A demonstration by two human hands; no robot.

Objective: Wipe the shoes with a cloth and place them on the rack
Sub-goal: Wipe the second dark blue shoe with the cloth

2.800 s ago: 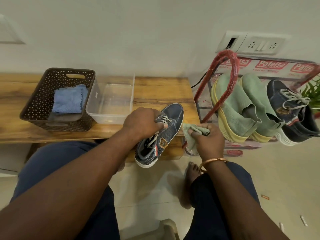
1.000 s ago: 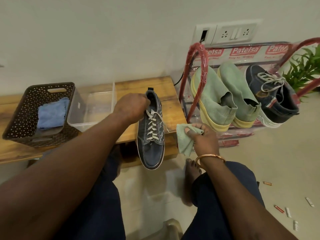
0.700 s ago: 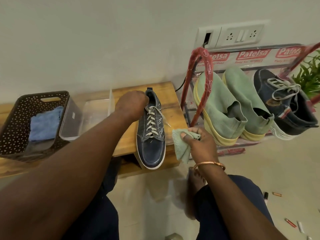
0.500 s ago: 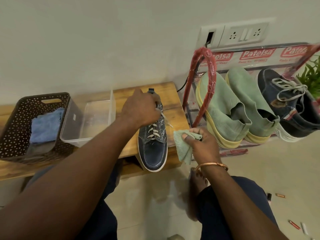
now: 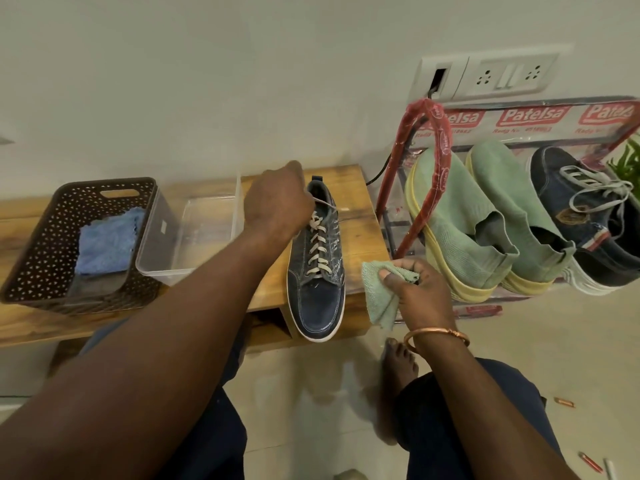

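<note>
A dark blue sneaker [image 5: 320, 289] with grey laces lies on the wooden bench [image 5: 360, 237], heel toward the wall, its toe over the front edge. My left hand [image 5: 277, 206] grips it at the collar beside the laces. My right hand [image 5: 419, 289] holds a crumpled green cloth [image 5: 379, 299] just right of the shoe, not touching it. The red-framed shoe rack [image 5: 433, 161] stands to the right with two green slip-on shoes [image 5: 460, 223] and a matching blue sneaker [image 5: 585, 220] on it.
On the bench's left sit a brown perforated basket [image 5: 45, 244] holding a blue cloth [image 5: 104, 244] and a clear plastic tub [image 5: 194, 237]. A wall socket [image 5: 498, 76] with a cable is above the rack. Small bits of litter [image 5: 564, 401] lie on the floor. My bare foot [image 5: 398, 358] is below the bench.
My left hand turned the sneaker from tilted on its side to flat with its toe toward me, and shifted along the collar. My right hand kept the cloth beside it.
</note>
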